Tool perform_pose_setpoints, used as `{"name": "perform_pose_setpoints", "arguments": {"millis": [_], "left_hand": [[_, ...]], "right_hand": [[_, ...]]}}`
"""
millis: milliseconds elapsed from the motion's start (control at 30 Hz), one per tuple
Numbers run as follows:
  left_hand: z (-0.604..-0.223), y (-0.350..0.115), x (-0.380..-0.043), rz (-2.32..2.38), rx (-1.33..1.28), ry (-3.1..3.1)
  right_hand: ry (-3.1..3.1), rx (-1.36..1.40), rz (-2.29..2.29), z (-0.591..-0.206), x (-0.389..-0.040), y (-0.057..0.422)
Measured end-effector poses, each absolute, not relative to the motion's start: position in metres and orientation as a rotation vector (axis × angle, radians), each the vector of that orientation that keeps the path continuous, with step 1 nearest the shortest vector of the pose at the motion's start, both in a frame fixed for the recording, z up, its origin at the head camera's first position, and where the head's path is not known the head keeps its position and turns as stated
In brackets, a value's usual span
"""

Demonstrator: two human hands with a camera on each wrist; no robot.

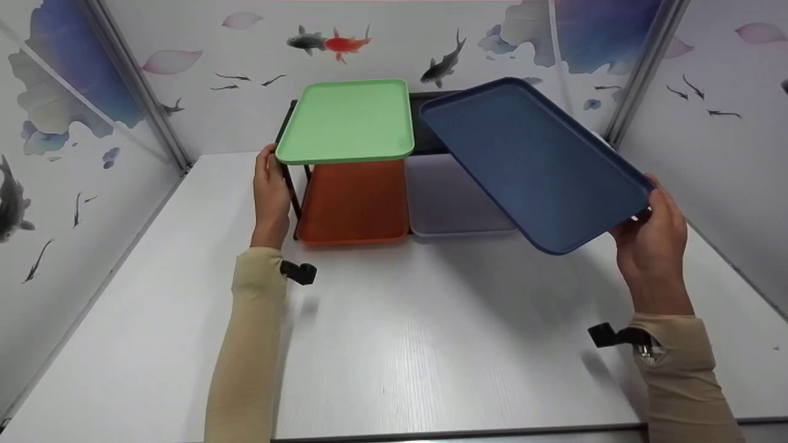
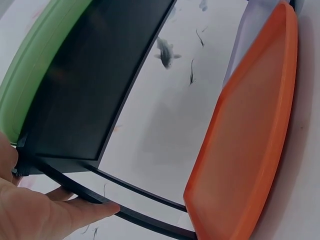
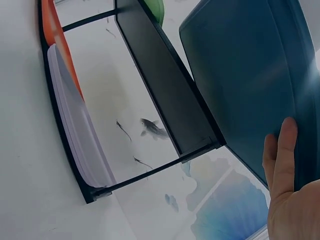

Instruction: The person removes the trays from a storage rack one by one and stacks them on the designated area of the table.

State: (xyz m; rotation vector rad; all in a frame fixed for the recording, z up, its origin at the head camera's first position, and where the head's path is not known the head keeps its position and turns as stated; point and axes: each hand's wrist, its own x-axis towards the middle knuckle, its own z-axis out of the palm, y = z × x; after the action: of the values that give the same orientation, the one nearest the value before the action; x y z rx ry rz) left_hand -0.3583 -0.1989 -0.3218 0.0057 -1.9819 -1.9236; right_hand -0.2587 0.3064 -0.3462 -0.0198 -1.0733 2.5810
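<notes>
My right hand (image 1: 655,243) holds a dark blue tray (image 1: 535,166) by its near right corner, with fingers against its underside in the right wrist view. The tray is tilted and turned above the right half of a black two-tier rack (image 1: 428,132). My left hand (image 1: 271,197) grips the rack's left side near the upper corner; in the left wrist view a digit lies along the black post (image 2: 140,217). A green tray (image 1: 348,120) rests on the upper tier at left. Below it lies an orange tray (image 1: 356,203), beside a lavender tray (image 1: 455,200) partly hidden by the blue one.
The rack stands toward the back of a white table (image 1: 381,344), close to a back wall (image 1: 203,111) painted with fish and petals. Side walls rise at left and right. The table's front edge (image 1: 455,432) runs along the bottom.
</notes>
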Motion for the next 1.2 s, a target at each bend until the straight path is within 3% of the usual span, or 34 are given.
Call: {"name": "perform_pose_setpoints", "arguments": {"millis": [400,1200], "left_hand": [[-0.347,-0.210,-0.383,-1.890,-0.048,-1.972],[-0.348,-0.211,-0.384,-1.862,-0.046,-1.983]], "right_hand": [[-1.181,0.045,2.564,-0.349,-0.259,0.299],[-1.272,0.125,2.542,-0.352,-0.260,0.286]]}}
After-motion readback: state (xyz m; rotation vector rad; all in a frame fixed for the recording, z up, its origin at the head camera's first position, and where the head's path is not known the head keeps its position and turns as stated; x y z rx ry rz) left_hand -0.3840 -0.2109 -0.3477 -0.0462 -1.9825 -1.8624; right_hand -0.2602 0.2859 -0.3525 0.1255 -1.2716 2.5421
